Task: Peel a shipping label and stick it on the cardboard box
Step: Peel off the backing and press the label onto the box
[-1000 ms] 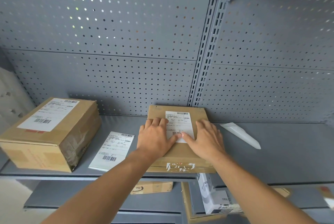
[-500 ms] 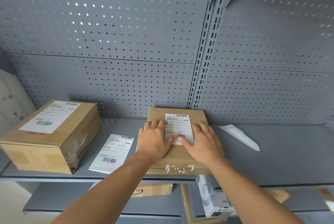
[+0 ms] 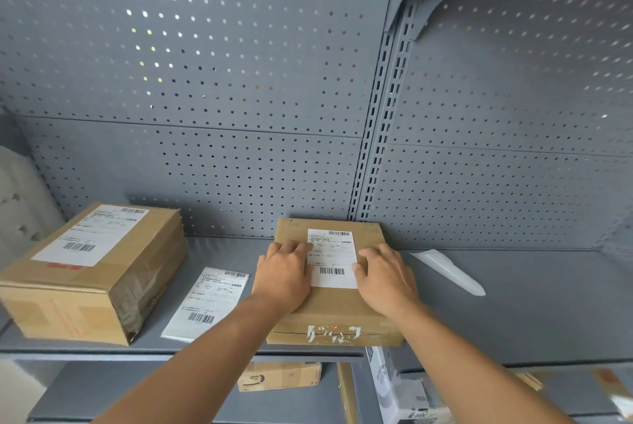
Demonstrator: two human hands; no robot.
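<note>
A flat cardboard box (image 3: 334, 312) lies on the grey shelf in front of me. A white shipping label (image 3: 331, 257) with barcodes lies flat on its top. My left hand (image 3: 282, 274) rests palm down on the box, fingertips on the label's left edge. My right hand (image 3: 385, 278) lies flat on the box with its fingers at the label's right edge. Both hands have fingers spread and hold nothing.
A larger labelled cardboard box (image 3: 92, 273) stands at the left of the shelf (image 3: 531, 303). A loose label sheet (image 3: 207, 303) lies between the two boxes. A curled white backing paper (image 3: 447, 271) lies to the right. Perforated grey panels form the back wall. More parcels sit on the lower shelf.
Both hands slid apart from the middle of the label toward its left and right edges, uncovering the lower barcode. The box has not moved.
</note>
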